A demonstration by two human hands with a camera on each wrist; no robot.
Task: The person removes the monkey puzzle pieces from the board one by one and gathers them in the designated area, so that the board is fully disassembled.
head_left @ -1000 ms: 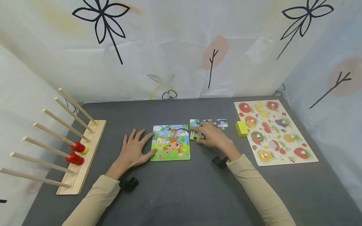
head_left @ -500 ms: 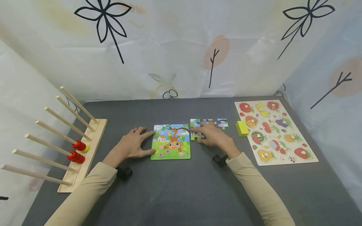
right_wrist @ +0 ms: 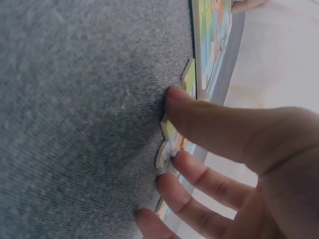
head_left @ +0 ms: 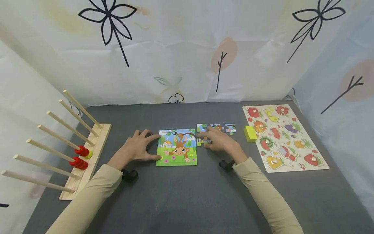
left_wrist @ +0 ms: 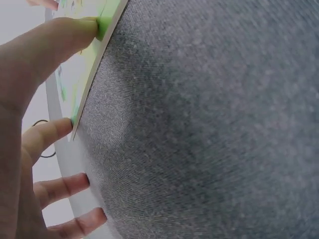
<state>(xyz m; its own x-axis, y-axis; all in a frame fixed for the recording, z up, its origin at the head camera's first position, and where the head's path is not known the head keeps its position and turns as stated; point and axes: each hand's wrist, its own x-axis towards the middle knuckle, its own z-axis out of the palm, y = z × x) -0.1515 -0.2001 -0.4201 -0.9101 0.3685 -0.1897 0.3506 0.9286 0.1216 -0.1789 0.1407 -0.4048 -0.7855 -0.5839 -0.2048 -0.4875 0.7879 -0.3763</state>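
Head view first: looks like the loose puzzle pieces [head_left: 201, 127] are being lined up, probably, with the monkey puzzle [head_left: 177, 148] steadied beside them. A light touch is likely called for next, so nothing gets nudged askew. The right hand [head_left: 217, 139] is held low over the pieces, thumb and fingers spread, a piece or so touched — no real pinch can be made out. On the table [head_left: 175, 198], the puzzle is laid flat between both hands — left edge touched by the spread left hand's [head_left: 136, 148] thumb and index finger.
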